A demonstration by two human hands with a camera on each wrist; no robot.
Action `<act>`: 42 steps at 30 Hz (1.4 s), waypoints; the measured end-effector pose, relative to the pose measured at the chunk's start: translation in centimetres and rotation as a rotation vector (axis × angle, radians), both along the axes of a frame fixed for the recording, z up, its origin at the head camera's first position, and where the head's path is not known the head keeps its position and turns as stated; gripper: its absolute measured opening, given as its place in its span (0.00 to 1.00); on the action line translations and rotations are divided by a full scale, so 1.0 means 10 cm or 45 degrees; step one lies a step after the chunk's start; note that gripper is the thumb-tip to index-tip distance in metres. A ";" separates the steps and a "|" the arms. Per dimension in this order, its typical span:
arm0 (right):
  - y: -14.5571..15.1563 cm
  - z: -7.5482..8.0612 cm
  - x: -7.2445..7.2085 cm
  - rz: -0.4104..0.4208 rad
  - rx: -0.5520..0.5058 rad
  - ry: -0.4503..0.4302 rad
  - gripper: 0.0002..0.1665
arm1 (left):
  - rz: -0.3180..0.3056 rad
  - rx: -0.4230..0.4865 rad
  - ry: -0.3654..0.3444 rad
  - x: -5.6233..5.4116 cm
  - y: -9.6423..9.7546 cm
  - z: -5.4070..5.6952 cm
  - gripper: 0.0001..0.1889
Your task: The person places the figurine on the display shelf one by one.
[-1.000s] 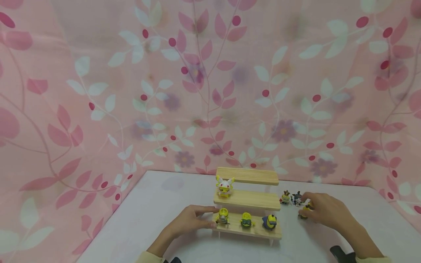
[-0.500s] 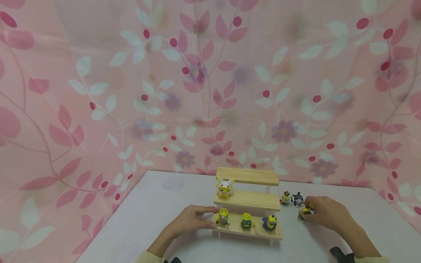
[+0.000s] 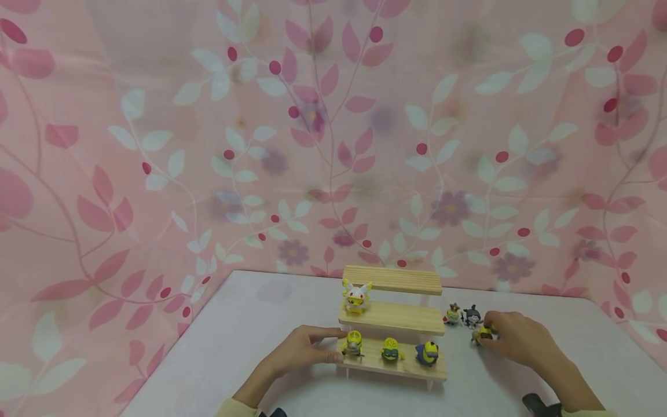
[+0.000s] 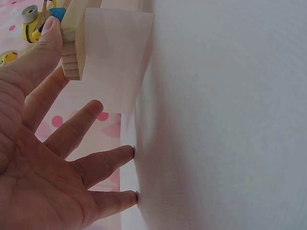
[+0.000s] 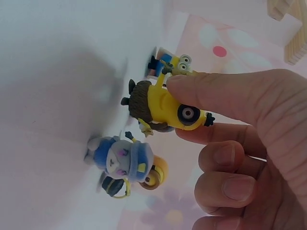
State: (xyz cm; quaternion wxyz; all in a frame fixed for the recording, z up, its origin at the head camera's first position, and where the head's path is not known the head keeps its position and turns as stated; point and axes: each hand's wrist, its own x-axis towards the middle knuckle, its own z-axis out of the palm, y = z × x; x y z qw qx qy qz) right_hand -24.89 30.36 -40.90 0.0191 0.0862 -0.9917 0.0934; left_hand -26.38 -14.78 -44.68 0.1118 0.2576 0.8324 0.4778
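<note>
My right hand (image 3: 516, 336) pinches a one-eyed yellow Minion figurine (image 5: 165, 105) in brown fur between thumb and forefinger, just above the table. Its other fingers are curled. Beside it stands a grey animal figurine (image 5: 117, 160) in blue, with a yellow figurine partly hidden behind. My left hand (image 3: 304, 350) holds the left end of the bottom board of a three-tier display stand (image 3: 391, 315), thumb and forefinger at the board, other fingers spread, two touching the table. On that board stand three Minion figurines, the middle one (image 3: 389, 350) in dark green. A white-eared yellow figurine (image 3: 356, 296) stands on the middle board.
Right of the stand are a small yellow figurine (image 3: 452, 314) and a dark-hooded figurine (image 3: 472, 316). The stand's top board (image 3: 392, 279) is bare. A pink floral cloth (image 3: 333, 145) hangs behind the white table (image 3: 250, 307).
My right hand has shifted slightly right and down, and its fingers have closed further on the furry Minion figurine, which has turned a little. My left hand and the stand stay in place.
</note>
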 end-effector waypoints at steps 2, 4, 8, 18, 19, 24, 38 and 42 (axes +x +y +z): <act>0.01 0.02 0.01 -0.007 -0.002 -0.005 0.17 | 0.003 -0.003 -0.002 0.00 0.00 0.00 0.22; 0.01 0.04 0.02 -0.014 -0.005 -0.005 0.18 | 0.004 -0.006 -0.002 0.00 0.00 0.00 0.22; 0.00 0.10 0.06 -0.025 -0.017 0.004 0.20 | 0.000 0.000 -0.004 0.00 0.00 0.01 0.22; -0.06 0.33 0.20 -0.018 -0.029 0.052 0.20 | -0.005 -0.007 0.008 0.00 0.00 0.01 0.23; -0.06 0.35 0.22 -0.019 -0.036 0.060 0.20 | -0.006 -0.009 0.012 0.00 0.00 0.01 0.23; -0.10 0.44 0.29 -0.030 -0.045 0.102 0.22 | -0.006 -0.012 0.018 0.00 0.00 0.00 0.23; -0.23 0.60 0.38 -0.001 -0.078 0.210 0.23 | -0.014 0.015 0.013 0.00 0.00 -0.01 0.22; -0.28 0.64 0.39 0.015 -0.078 0.265 0.25 | -0.016 0.024 0.002 0.00 0.00 0.00 0.22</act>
